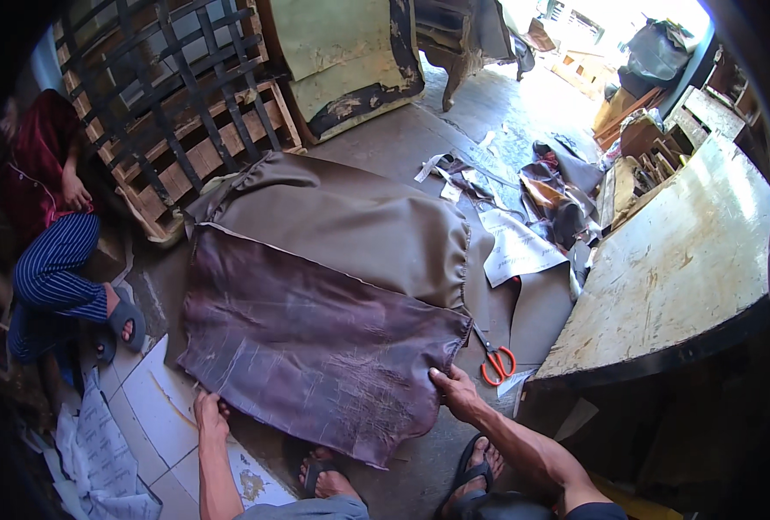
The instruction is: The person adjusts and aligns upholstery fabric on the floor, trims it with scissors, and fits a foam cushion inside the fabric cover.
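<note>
A worn dark purple-brown leather-like sheet (316,347) lies spread in front of me, creased and scuffed near its right side. Its far edge overlaps a larger taupe upholstery sheet (350,225), gathered along its right edge. At the near left edge, my left hand (212,412) has its fingers closed on the purple-brown sheet. My right hand (456,390) pinches the right edge of the same sheet, thumb on top. Just beyond my right hand lie scissors (496,357) with orange handles, on the floor beside the taupe sheet.
A person (55,234) in striped trousers sits at the left. Behind stands a wooden frame with black webbing (185,95). A worn, pale board (662,269) is at right. Material scraps (558,191) lie beyond the scissors; white crumpled sheeting (99,451) is at lower left.
</note>
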{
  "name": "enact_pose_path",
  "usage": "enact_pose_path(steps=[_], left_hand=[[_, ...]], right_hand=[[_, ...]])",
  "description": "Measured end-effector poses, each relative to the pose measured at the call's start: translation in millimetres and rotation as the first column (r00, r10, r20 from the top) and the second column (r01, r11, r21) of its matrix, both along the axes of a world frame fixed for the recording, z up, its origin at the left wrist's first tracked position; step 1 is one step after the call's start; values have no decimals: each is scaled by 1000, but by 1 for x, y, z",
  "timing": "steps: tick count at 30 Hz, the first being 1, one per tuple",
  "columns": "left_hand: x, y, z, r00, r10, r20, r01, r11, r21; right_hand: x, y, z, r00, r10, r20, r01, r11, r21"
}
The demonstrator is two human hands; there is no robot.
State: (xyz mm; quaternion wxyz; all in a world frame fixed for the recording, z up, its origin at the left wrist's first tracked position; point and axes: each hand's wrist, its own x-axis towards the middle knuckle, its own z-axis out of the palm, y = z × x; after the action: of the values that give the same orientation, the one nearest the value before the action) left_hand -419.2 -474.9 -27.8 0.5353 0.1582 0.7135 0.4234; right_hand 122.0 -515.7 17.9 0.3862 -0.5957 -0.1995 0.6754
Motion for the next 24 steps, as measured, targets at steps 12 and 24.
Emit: enact_pose_path(steps=[12, 24], left_hand=[[25, -29, 20, 943, 253, 217, -295, 937, 189], [19, -39, -27, 888, 344, 306, -382, 921, 73]], right_hand=[[3, -2, 1, 992, 127, 14, -125, 988, -92], [10, -4, -23, 945, 169, 282, -147, 984, -97]])
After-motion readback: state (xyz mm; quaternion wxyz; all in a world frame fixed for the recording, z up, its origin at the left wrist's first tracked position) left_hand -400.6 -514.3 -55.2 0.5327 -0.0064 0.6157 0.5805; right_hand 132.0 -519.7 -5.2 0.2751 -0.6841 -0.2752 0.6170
